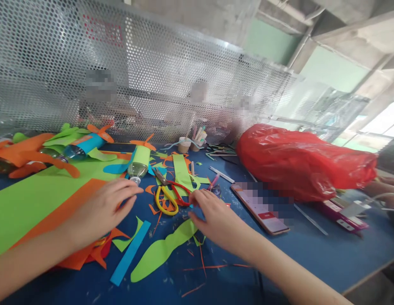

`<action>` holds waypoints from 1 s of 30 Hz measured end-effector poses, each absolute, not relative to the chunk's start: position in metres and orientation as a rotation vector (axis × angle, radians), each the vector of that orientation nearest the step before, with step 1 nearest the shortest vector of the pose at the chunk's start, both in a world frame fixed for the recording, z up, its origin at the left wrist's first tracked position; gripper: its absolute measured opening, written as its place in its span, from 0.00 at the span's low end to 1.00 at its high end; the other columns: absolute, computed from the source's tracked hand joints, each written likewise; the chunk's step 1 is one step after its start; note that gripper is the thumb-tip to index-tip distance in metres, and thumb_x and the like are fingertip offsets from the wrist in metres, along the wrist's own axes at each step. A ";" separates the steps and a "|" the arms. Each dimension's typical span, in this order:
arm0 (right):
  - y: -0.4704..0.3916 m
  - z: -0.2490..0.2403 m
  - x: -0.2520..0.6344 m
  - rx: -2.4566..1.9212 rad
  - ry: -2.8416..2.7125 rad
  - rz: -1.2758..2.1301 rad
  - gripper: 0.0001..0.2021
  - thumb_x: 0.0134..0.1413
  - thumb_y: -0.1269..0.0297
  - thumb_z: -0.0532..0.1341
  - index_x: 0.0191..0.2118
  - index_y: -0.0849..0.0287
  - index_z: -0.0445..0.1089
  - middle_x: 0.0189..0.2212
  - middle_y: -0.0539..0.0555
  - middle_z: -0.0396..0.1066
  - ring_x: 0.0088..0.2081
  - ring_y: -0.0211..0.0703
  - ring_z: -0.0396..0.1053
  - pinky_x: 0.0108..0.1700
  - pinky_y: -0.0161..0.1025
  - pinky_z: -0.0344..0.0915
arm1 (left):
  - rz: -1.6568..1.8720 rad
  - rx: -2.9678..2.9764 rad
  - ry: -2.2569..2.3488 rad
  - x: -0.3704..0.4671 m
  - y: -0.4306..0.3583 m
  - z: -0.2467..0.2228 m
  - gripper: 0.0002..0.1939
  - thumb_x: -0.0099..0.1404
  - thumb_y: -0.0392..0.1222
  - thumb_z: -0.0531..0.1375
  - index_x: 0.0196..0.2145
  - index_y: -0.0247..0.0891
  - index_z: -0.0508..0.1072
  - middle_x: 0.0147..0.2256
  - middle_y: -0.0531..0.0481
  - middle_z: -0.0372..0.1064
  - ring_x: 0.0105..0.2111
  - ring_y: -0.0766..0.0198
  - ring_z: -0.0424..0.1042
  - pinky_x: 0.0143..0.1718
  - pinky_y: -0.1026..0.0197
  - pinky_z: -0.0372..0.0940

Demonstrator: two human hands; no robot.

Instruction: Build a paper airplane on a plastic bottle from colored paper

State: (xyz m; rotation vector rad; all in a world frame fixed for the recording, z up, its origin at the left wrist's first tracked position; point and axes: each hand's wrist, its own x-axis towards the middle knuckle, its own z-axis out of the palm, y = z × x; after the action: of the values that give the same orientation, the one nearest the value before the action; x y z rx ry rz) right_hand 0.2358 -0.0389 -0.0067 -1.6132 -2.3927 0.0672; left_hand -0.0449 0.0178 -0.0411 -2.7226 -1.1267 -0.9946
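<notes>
In what looks like a reaching step, the left hand point(111, 203) is open near the bottle point(139, 163), and the right hand point(212, 207), digits parted, is by the scissors point(166, 183) and green cut-out point(161, 252) on the tabletop point(228, 284), where grasping either calls for closing fingers.

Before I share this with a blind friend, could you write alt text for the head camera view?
Over a blue table, a person's left hand is near a paper-wrapped bottle, the right hand beside red-and-yellow scissors. Cut green, orange and blue paper lies around, with a phone and red plastic bag to the right.
</notes>
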 end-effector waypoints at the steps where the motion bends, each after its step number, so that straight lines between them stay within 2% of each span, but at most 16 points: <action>1: -0.041 -0.005 0.243 -1.693 -2.374 -0.002 0.10 0.54 0.71 0.63 0.43 0.64 0.68 0.42 0.62 0.71 0.47 0.55 0.67 0.50 0.51 0.65 | -0.956 -2.708 -1.151 -0.049 0.025 -0.040 0.16 0.71 0.43 0.48 0.45 0.38 0.74 0.44 0.44 0.73 0.47 0.54 0.71 0.50 0.47 0.67; 5: -0.045 -0.011 0.278 -1.882 -2.326 -0.237 0.23 0.51 0.62 0.66 0.51 0.67 0.66 0.49 0.68 0.68 0.52 0.62 0.65 0.53 0.57 0.63 | -0.942 -2.627 -1.193 -0.057 0.040 -0.040 0.16 0.70 0.43 0.48 0.45 0.38 0.73 0.43 0.43 0.72 0.43 0.54 0.72 0.46 0.48 0.69; 9: -0.043 -0.027 0.304 -1.990 -2.277 -0.204 0.28 0.51 0.58 0.65 0.55 0.67 0.65 0.50 0.70 0.69 0.54 0.66 0.64 0.52 0.59 0.64 | -1.004 -2.674 -1.062 -0.042 0.021 -0.044 0.12 0.69 0.40 0.50 0.42 0.40 0.73 0.41 0.45 0.72 0.44 0.56 0.72 0.46 0.52 0.69; 12: -0.042 -0.037 0.312 -1.994 -2.212 -0.211 0.27 0.54 0.56 0.64 0.55 0.67 0.65 0.50 0.69 0.69 0.56 0.65 0.63 0.55 0.58 0.62 | -0.932 -2.889 -0.814 -0.023 -0.011 -0.042 0.13 0.68 0.35 0.51 0.45 0.43 0.73 0.43 0.48 0.72 0.45 0.60 0.72 0.47 0.58 0.70; 14: -0.043 -0.041 0.315 -1.954 -2.196 -0.222 0.23 0.54 0.58 0.63 0.53 0.65 0.67 0.49 0.67 0.70 0.55 0.64 0.63 0.54 0.58 0.62 | -0.821 -2.999 -0.694 -0.013 -0.031 -0.040 0.13 0.67 0.35 0.53 0.47 0.43 0.72 0.45 0.48 0.73 0.47 0.59 0.72 0.48 0.59 0.70; 16: -0.044 -0.042 0.317 -1.928 -2.209 -0.198 0.17 0.55 0.62 0.63 0.49 0.64 0.69 0.46 0.66 0.72 0.53 0.62 0.65 0.53 0.56 0.64 | -0.699 -3.036 -0.655 -0.006 -0.047 -0.038 0.13 0.65 0.37 0.57 0.47 0.41 0.73 0.46 0.47 0.74 0.45 0.57 0.73 0.44 0.59 0.72; 18: -0.047 -0.042 0.318 -1.932 -2.218 -0.180 0.12 0.56 0.66 0.62 0.45 0.64 0.70 0.43 0.65 0.72 0.51 0.61 0.67 0.53 0.54 0.65 | -0.639 -3.004 -0.632 -0.004 -0.055 -0.037 0.14 0.65 0.40 0.58 0.48 0.36 0.73 0.46 0.45 0.75 0.44 0.55 0.75 0.45 0.59 0.72; 22: -0.057 -0.047 0.316 -1.924 -2.161 -0.158 0.09 0.58 0.67 0.58 0.43 0.64 0.69 0.43 0.66 0.71 0.50 0.62 0.67 0.52 0.57 0.65 | -0.586 -2.938 -0.621 -0.008 -0.057 -0.043 0.17 0.68 0.44 0.57 0.51 0.35 0.72 0.49 0.45 0.74 0.47 0.54 0.74 0.48 0.57 0.71; 26: -0.070 -0.051 0.309 -1.844 -1.946 0.014 0.13 0.60 0.61 0.52 0.47 0.61 0.64 0.45 0.65 0.71 0.49 0.57 0.70 0.52 0.55 0.66 | -0.512 -2.924 -0.663 -0.008 -0.050 -0.052 0.21 0.70 0.48 0.55 0.57 0.38 0.67 0.55 0.45 0.69 0.52 0.52 0.70 0.50 0.53 0.70; 30: -0.079 -0.032 0.298 -1.804 -1.686 0.223 0.18 0.59 0.51 0.52 0.48 0.58 0.64 0.45 0.63 0.73 0.46 0.54 0.72 0.49 0.51 0.69 | -0.518 -2.942 -0.777 -0.002 -0.040 -0.057 0.20 0.70 0.44 0.53 0.58 0.40 0.66 0.58 0.43 0.65 0.55 0.48 0.66 0.52 0.46 0.67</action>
State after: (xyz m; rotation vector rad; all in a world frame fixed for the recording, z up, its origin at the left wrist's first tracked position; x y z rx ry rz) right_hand 0.2979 -0.0794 -0.0318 -1.8035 -1.6858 0.2226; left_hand -0.0022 -0.0402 -0.0573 -2.9419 -0.7770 -0.5179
